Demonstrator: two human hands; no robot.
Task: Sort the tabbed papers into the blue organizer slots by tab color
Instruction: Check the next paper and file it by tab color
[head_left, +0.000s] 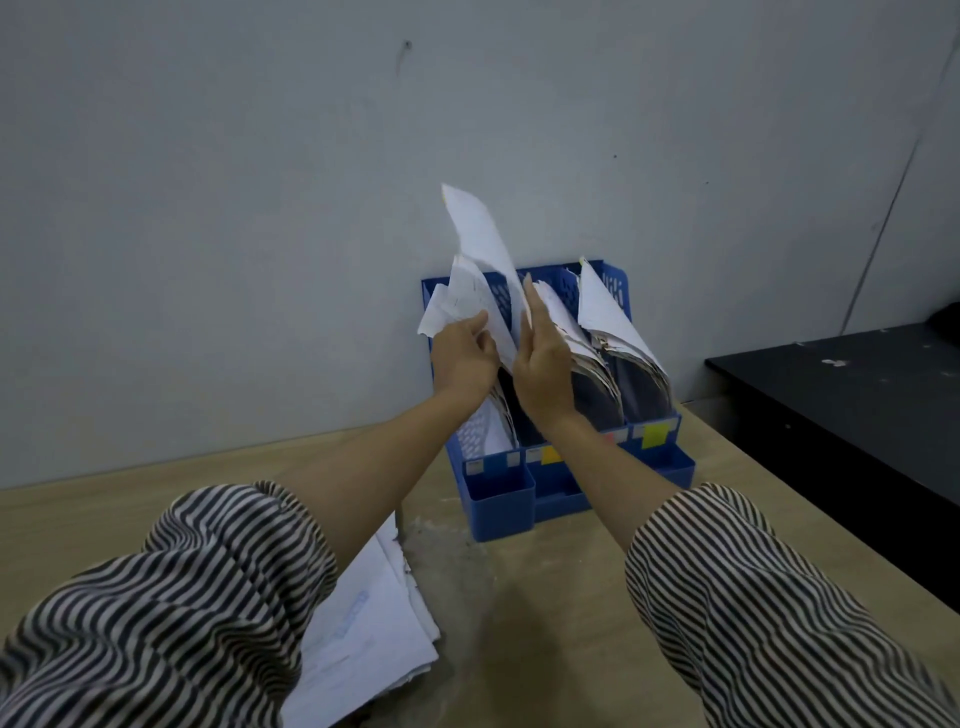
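Left hand (462, 358) pinching white paper sheets (478, 249) over blue plastic slotted organizer (660, 462); right hand (540, 364), fingers straight, parting filed stack, probably making room.

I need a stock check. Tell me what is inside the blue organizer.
The blue organizer holds white papers leaning in its slots. Both hands cover the left slots, so their contents and any tab colors stay hidden.

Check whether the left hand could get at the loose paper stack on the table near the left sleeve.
Probably yes: the paper stack lies uncovered beside the left forearm, but the left hand now grips papers at the organizer.
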